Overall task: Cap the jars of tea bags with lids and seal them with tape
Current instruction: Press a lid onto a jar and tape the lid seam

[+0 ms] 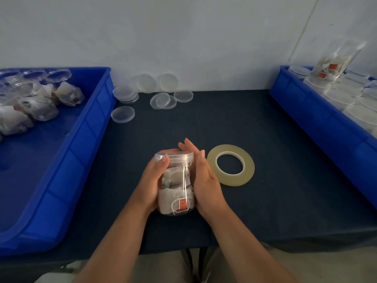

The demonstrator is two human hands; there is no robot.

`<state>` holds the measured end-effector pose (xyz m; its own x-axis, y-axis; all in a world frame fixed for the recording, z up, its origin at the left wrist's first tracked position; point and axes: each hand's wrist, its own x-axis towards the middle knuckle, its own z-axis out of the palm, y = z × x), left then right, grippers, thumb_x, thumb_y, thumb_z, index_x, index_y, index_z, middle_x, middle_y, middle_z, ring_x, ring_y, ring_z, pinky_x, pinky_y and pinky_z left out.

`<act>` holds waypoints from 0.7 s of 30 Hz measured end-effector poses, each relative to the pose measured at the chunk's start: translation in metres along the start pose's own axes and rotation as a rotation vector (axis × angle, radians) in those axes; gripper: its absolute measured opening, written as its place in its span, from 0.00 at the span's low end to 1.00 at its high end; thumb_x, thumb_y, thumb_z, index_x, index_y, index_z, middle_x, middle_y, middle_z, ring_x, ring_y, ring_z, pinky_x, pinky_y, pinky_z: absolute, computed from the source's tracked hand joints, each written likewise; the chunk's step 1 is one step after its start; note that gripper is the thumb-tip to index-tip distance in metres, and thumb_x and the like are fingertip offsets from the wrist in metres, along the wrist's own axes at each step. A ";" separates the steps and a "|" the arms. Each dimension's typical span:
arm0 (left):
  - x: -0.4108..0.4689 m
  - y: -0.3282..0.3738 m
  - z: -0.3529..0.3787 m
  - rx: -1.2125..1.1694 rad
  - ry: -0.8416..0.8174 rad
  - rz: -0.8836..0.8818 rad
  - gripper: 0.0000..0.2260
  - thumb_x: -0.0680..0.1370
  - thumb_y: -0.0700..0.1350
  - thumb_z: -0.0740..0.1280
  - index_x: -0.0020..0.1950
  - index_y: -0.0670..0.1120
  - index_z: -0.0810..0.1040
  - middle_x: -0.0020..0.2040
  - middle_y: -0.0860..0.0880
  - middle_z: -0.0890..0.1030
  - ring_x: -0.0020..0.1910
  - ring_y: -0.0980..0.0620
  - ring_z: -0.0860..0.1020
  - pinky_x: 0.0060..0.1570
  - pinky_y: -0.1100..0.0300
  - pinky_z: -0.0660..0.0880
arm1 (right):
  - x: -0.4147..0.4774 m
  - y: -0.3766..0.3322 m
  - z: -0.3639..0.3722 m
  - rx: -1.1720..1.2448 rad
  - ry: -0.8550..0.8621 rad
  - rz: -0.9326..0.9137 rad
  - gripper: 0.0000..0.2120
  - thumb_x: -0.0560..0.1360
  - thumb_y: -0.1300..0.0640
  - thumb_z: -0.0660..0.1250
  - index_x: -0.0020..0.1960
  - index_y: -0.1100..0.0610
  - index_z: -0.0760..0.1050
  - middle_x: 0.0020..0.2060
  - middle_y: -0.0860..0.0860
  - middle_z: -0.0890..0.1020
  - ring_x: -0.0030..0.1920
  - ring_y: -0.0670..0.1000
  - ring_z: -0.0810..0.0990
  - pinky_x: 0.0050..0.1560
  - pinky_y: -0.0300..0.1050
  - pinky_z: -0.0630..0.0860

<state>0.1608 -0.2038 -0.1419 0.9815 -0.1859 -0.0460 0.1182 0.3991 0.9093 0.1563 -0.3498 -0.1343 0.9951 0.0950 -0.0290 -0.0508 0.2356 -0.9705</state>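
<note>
Dark cloth covered the bench (265,201) in front of a pale wall, and at its near middle you held a clear jar (176,180) with tea bags (173,199) inside. Whether its base touched the cloth could not be told. A clear lid (177,155) sat on its mouth. Your left hand (152,184) gripped the jar from the left, its fingers curled round the far side and the thumb tip on the lid's edge. Your right hand (206,180) lay against the jar's right side with its fingers straight, reaching up past the lid. Just right of that hand, a roll of clear tape (232,179) lay flat on the cloth. Loose lids (163,99) were scattered at the back of the bench near the wall. On the left, a blue bin (85,144) held uncapped jars (30,103) of tea bags. On the right, another blue bin (318,111) held capped jars (342,94), with a leaning jar (336,62) on top of them.
</note>
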 end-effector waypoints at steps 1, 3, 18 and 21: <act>0.000 0.000 0.000 0.008 0.005 0.014 0.38 0.72 0.68 0.77 0.69 0.40 0.79 0.59 0.33 0.83 0.55 0.37 0.84 0.53 0.43 0.82 | -0.001 -0.001 0.001 -0.002 -0.006 -0.003 0.25 0.85 0.37 0.54 0.79 0.42 0.70 0.72 0.39 0.79 0.71 0.44 0.78 0.68 0.41 0.77; 0.000 0.001 0.001 0.048 0.020 0.052 0.43 0.72 0.69 0.77 0.72 0.36 0.74 0.61 0.31 0.82 0.56 0.35 0.83 0.55 0.41 0.81 | 0.000 0.001 0.000 -0.008 -0.008 -0.009 0.21 0.88 0.42 0.53 0.79 0.43 0.71 0.71 0.38 0.79 0.71 0.43 0.78 0.68 0.41 0.77; -0.012 -0.013 0.011 0.429 0.197 0.359 0.34 0.84 0.69 0.53 0.78 0.46 0.72 0.66 0.53 0.84 0.63 0.53 0.84 0.55 0.65 0.81 | -0.005 -0.050 -0.017 -1.004 -0.146 -0.305 0.40 0.66 0.19 0.69 0.72 0.36 0.65 0.62 0.35 0.77 0.59 0.38 0.77 0.57 0.41 0.80; -0.011 -0.016 0.009 0.598 0.218 0.338 0.17 0.90 0.55 0.55 0.72 0.53 0.78 0.63 0.63 0.84 0.61 0.64 0.82 0.53 0.76 0.75 | -0.005 -0.070 -0.026 -1.188 -0.261 -0.299 0.40 0.65 0.20 0.69 0.71 0.33 0.65 0.57 0.36 0.75 0.53 0.42 0.78 0.51 0.45 0.81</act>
<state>0.1470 -0.2161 -0.1519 0.9649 0.0695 0.2534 -0.2390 -0.1686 0.9563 0.1568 -0.3920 -0.0723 0.9009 0.4087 0.1462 0.4174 -0.7229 -0.5507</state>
